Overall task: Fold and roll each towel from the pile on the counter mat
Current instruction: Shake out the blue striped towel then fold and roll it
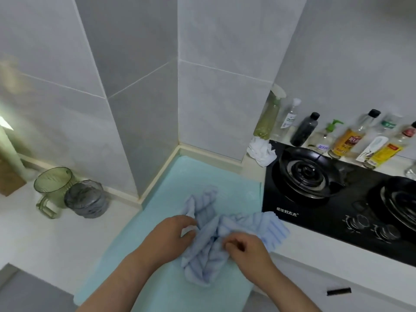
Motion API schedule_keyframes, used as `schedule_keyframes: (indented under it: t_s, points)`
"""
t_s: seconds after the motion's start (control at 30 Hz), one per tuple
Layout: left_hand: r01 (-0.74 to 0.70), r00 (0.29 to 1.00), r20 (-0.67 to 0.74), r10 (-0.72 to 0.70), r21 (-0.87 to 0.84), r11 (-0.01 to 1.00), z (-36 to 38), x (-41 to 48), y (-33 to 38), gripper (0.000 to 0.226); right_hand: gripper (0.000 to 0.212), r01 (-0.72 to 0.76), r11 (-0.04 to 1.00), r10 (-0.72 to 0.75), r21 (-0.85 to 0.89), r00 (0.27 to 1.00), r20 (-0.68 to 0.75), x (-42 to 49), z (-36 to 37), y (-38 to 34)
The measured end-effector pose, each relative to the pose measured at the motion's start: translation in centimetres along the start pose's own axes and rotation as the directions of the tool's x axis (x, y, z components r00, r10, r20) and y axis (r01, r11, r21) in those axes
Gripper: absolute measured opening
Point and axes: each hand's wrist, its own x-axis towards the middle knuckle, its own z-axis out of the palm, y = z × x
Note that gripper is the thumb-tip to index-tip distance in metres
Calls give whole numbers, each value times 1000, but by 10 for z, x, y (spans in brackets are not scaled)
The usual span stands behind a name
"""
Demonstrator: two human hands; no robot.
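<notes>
Both hands at lower centre: left hand (173,234) and right hand (248,248) each pinch the crumpled blue towel (207,239) on the mat (157,221). Hob (315,199) lettering unreadable. Green cup (53,188) and grey cup (86,198), left, contents unclear.

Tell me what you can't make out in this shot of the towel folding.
- Blue towel, head view: bunched, so its edges and any folds are unclear; both hands cover parts.
- Left hand and right hand: fingertips are buried in cloth.
- Bottles behind the stove: labels too small and blurred.
- Object at the left edge: cut off.
</notes>
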Motion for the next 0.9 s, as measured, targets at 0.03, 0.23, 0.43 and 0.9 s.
schedule_keyframes:
  t_s: [0.03,0.23,0.43,0.9]
  points:
    - [-35,999,-1,35,5,999,4,5,6,26,33,28,1000,-28,-3,996,-79,6,-6,7]
    - [-225,974,17,225,153,962,34,31,6,26,50,113,972,-152,-206,971,-184,46,-15,60]
    - [-184,976,-74,206,234,955,48,36,-25,16,24,307,923,-370,-232,873,-317,55,-7,90]
    - [-255,826,-502,255,70,964,28,-13,-31,17,14,417,875,-479,-247,662,-577,33,4,80]
